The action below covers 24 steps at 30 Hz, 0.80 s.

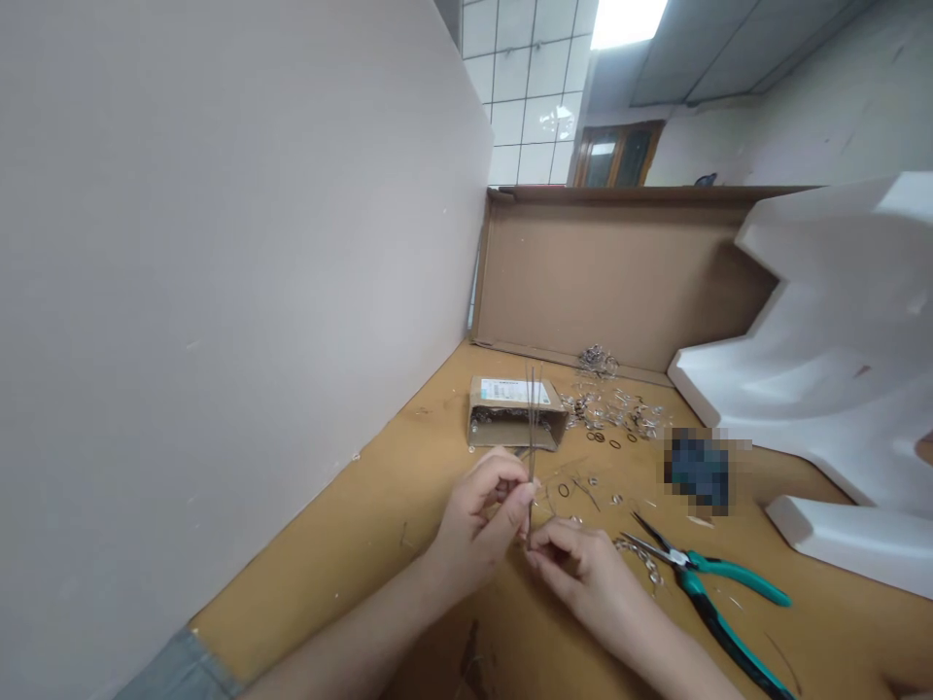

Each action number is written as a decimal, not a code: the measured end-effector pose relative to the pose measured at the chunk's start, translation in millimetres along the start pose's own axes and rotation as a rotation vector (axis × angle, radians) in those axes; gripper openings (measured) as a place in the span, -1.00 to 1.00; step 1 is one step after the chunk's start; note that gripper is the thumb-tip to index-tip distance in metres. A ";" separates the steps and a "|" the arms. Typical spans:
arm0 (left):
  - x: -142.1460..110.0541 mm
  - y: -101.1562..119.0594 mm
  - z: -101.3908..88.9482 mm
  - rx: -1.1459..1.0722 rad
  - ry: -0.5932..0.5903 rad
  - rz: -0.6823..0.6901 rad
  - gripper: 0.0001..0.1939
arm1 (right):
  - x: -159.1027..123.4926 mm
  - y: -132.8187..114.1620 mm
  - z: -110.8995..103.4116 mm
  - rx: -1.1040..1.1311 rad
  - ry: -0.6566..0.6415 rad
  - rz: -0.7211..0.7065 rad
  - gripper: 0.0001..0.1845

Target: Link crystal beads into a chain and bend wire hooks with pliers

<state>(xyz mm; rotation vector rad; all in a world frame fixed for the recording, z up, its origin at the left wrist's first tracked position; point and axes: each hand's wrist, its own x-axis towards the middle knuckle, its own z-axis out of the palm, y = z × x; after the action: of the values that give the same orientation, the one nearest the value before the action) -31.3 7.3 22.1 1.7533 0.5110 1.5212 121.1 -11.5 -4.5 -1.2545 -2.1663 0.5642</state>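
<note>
Several thin straight metal wires (533, 428) stand upright in a small bundle in front of me. My left hand (492, 520) pinches them between thumb and fingers near their lower part. Just below and to the right, my right hand (572, 564) has its thumb and forefinger pressed together at the bottom ends of the same wires. The exact fingertip contact there is partly hidden. Behind the wires lies a small open cardboard box (479, 428) with a white label on top. To the right rest long-nose pliers (681, 561) with green and black handles, jaws apart.
Small metal rings and bits (616, 413) are scattered behind and right of the box, with a heap (598, 361) farther back. A large pale panel (240, 243) borders the left. A cardboard tray (619, 282) and white foam (838, 321) stand behind and right. A blurred dark object (698, 473) lies nearby.
</note>
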 end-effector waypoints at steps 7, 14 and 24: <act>6.5 -11.3 -6.9 0.000 0.243 -0.127 -0.90 | 3.3 -1.0 -27.3 0.074 0.072 0.039 -0.86; 16.3 -25.7 -10.7 -0.148 0.353 -0.273 -0.85 | 20.0 -10.9 -109.6 0.496 0.493 0.208 -0.81; 59.6 -0.3 9.0 -0.334 0.412 -0.205 -0.88 | 50.0 -22.4 -89.6 0.507 -0.052 0.194 -0.81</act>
<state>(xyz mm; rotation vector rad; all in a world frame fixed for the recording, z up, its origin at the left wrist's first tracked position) -9.7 47.7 61.3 1.1032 0.5796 1.7103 145.6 28.6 89.4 -1.1721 -1.7862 1.1524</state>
